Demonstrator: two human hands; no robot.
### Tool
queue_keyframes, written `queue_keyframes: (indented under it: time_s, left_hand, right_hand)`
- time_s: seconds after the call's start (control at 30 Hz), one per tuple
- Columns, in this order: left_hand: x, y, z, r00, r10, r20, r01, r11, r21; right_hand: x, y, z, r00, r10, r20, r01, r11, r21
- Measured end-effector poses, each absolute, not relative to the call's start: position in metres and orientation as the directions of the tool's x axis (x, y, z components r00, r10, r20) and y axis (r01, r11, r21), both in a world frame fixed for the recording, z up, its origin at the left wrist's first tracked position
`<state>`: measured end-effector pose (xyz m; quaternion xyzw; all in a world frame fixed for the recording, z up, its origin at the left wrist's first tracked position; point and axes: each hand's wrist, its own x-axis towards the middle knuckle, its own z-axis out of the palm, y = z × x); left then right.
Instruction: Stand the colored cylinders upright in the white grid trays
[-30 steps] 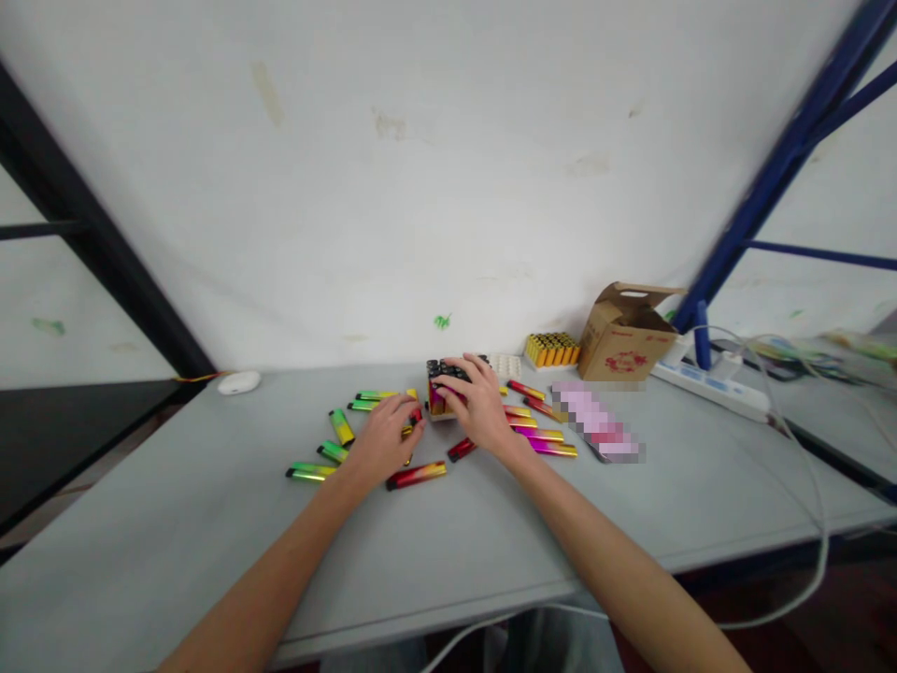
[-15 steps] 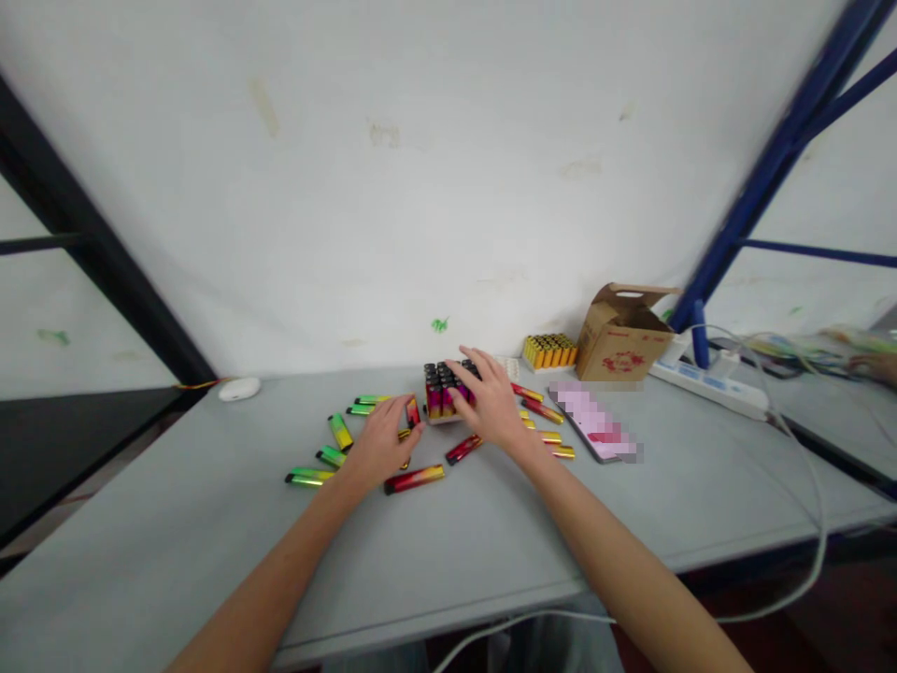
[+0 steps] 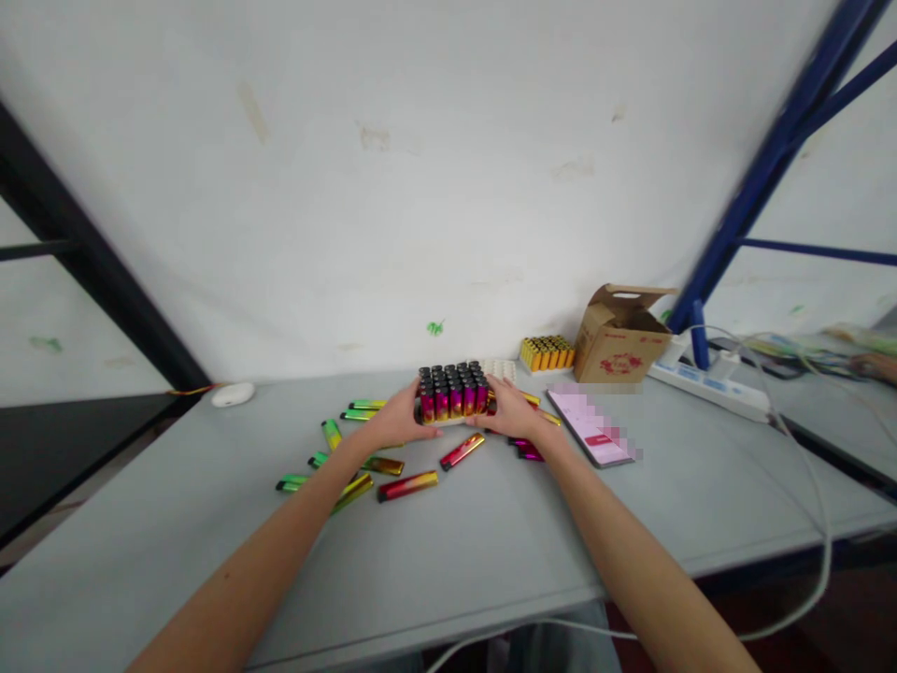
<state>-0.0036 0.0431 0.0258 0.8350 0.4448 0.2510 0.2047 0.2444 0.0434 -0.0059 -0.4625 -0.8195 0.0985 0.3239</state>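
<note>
A tray of upright lighter-like tubes [image 3: 454, 394], purple and gold with black tops, stands between my hands in rows. My left hand [image 3: 401, 417] grips its left end, thumb along the near side. My right hand [image 3: 513, 411] closes round the right end in the same way. Fingers behind the tray are hidden. Loose on the table near my left hand lie green-yellow tubes [image 3: 331, 434] and a red-gold tube [image 3: 407, 486]. Another red-gold tube [image 3: 462, 451] lies in front of the tray. Purple tubes [image 3: 527, 450] lie beside my right wrist.
Behind my right hand sits a white tray with holes [image 3: 500, 370]. Farther right are a tray of yellow tubes [image 3: 548, 354], an open cardboard box [image 3: 620, 336], a phone [image 3: 590, 425] and a power strip [image 3: 715, 389]. A white case [image 3: 234, 394] lies at left. A cable [image 3: 821, 523] hangs at right.
My left hand has left the loose tubes and taken the tray's left end. My right hand has come down from above the tray onto its right end.
</note>
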Motion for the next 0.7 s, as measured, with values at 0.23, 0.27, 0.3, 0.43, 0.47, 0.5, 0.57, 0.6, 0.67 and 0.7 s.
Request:
queue_keyframes:
  time_s: [0.23, 0.27, 0.3, 0.43, 0.47, 0.5, 0.57, 0.6, 0.67, 0.7]
  left_hand:
    - [-0.005, 0.045, 0.019, 0.455, 0.866, 0.206, 0.625, -0.475, 0.619]
    - [-0.006, 0.043, 0.02, 0.455, 0.867, 0.204, 0.627, -0.474, 0.618]
    - [-0.007, 0.042, 0.021, 0.453, 0.868, 0.203, 0.63, -0.473, 0.616]
    - [-0.01, 0.04, 0.028, 0.447, 0.872, 0.203, 0.631, -0.467, 0.62]
    - [-0.011, 0.042, 0.03, 0.445, 0.871, 0.207, 0.63, -0.469, 0.619]
    - [-0.013, 0.045, 0.033, 0.443, 0.87, 0.216, 0.629, -0.474, 0.617]
    - [-0.016, 0.054, 0.039, 0.446, 0.862, 0.239, 0.613, -0.489, 0.621]
    - [-0.018, 0.059, 0.042, 0.452, 0.857, 0.25, 0.598, -0.498, 0.627]
    - [-0.022, 0.07, 0.047, 0.457, 0.851, 0.259, 0.569, -0.503, 0.65]
    - [-0.025, 0.075, 0.049, 0.45, 0.855, 0.259, 0.561, -0.496, 0.663]
  right_hand:
    - [0.245, 0.039, 0.002, -0.39, 0.827, 0.404, 0.684, 0.554, -0.474]
    - [0.245, 0.037, 0.004, -0.396, 0.829, 0.394, 0.683, 0.553, -0.477]
    - [0.245, 0.035, 0.005, -0.402, 0.83, 0.387, 0.681, 0.553, -0.48]
    - [0.241, 0.037, 0.01, -0.406, 0.82, 0.403, 0.653, 0.569, -0.5]
    - [0.24, 0.039, 0.011, -0.399, 0.817, 0.416, 0.644, 0.573, -0.507]
    - [0.238, 0.042, 0.012, -0.395, 0.811, 0.432, 0.63, 0.581, -0.515]
    - [0.233, 0.05, 0.015, -0.385, 0.797, 0.465, 0.592, 0.6, -0.538]
    - [0.231, 0.054, 0.017, -0.382, 0.791, 0.478, 0.57, 0.609, -0.551]
    - [0.225, 0.065, 0.021, -0.367, 0.788, 0.494, 0.545, 0.613, -0.572]
    - [0.222, 0.071, 0.023, -0.364, 0.791, 0.492, 0.541, 0.609, -0.58]
